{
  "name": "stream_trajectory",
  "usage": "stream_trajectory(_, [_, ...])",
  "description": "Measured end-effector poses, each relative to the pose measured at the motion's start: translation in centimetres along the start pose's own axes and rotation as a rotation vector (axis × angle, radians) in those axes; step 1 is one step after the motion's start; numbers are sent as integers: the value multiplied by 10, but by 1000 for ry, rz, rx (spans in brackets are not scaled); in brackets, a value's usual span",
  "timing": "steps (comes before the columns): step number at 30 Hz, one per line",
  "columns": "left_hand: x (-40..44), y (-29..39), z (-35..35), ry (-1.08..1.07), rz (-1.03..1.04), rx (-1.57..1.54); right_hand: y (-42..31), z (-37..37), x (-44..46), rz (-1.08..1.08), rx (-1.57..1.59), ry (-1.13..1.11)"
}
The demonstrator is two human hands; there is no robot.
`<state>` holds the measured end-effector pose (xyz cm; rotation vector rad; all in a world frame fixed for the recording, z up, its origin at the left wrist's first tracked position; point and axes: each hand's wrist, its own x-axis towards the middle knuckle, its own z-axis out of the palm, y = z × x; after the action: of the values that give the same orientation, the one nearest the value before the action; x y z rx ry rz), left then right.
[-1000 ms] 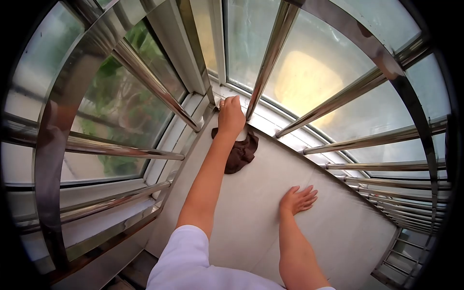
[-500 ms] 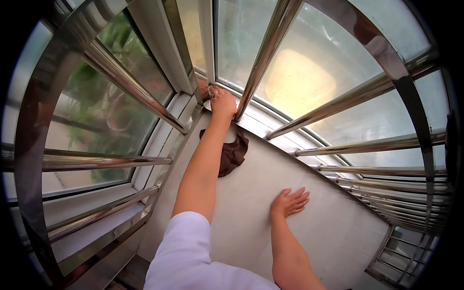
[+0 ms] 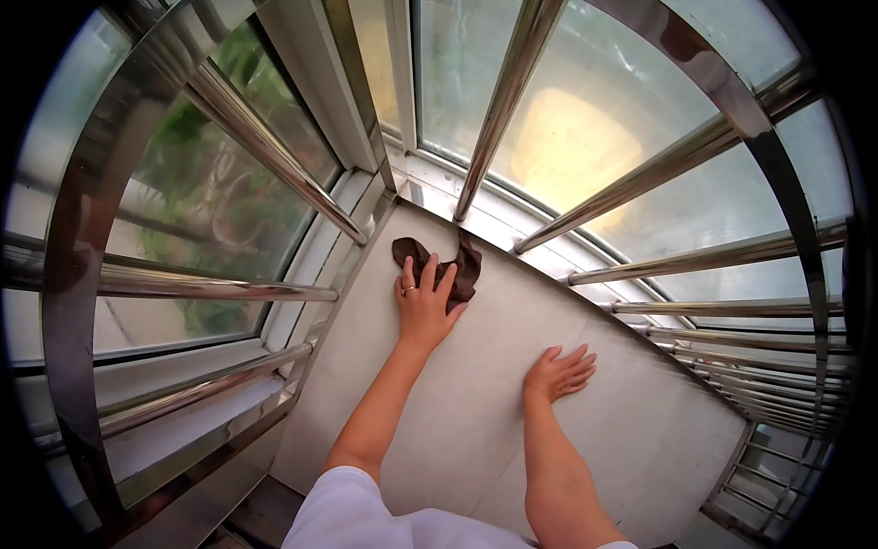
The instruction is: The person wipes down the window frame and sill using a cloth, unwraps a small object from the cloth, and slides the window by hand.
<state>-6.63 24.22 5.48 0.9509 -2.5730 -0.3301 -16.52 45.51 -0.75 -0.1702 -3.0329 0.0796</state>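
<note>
A crumpled dark brown cloth (image 3: 468,265) lies on the pale stone surface (image 3: 476,403), near its far corner. My left hand (image 3: 427,306) rests over the near side of the cloth, fingers spread and fingertips on the fabric, with a ring on one finger. To the right, my right hand (image 3: 560,373) lies flat on the stone with its fingers stretched out and nothing held.
Metal bars (image 3: 512,101) rise along both edges of the surface, joined by a curved metal band (image 3: 732,91). Behind them are window panes (image 3: 576,137) and a white sill (image 3: 434,183). Green leaves show through the left glass.
My left hand has come back from the far corner by the sill to the brown cloth, and its fingers have opened out. My right hand stays flat on the stone.
</note>
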Motion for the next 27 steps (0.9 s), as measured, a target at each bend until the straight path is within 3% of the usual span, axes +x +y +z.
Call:
stream_trajectory(2, [-6, -24, 25, 11, 96, -142, 0, 3, 1, 10, -5, -8])
stream_trajectory(4, [9, -33, 29, 200, 2, -220, -3, 0, 3, 16, 8, -14])
stream_trajectory(6, [45, -22, -4, 425, -54, -198, -1, 0, 2, 31, 11, -29])
stream_trajectory(9, [103, -11, -19, 479, -41, -242, -2, 3, 2, 11, 5, -1])
stream_trajectory(14, [178, -27, 6, 328, 201, -199, -1, 1, 2, 34, 5, -34])
stream_trajectory(18, [190, -29, 10, 370, 343, -74, 0, 4, 3, 30, -7, -19])
stream_trajectory(20, [187, -35, 13, -168, 195, 156, -2, 1, 2, 32, -3, -25])
stream_trajectory(22, [179, -42, 24, -201, 199, 77, -1, -1, 2, 30, -3, -25])
stream_trajectory(24, [183, -47, 36, -20, 11, -175, -3, 0, 2, 28, 1, -24])
stream_trajectory(25, [192, -37, 18, -265, -112, -95, -2, 1, 1, 21, -3, -18])
stream_trajectory(27, [194, -27, 35, -295, -194, 63, 0, 0, 1, 8, -13, -11])
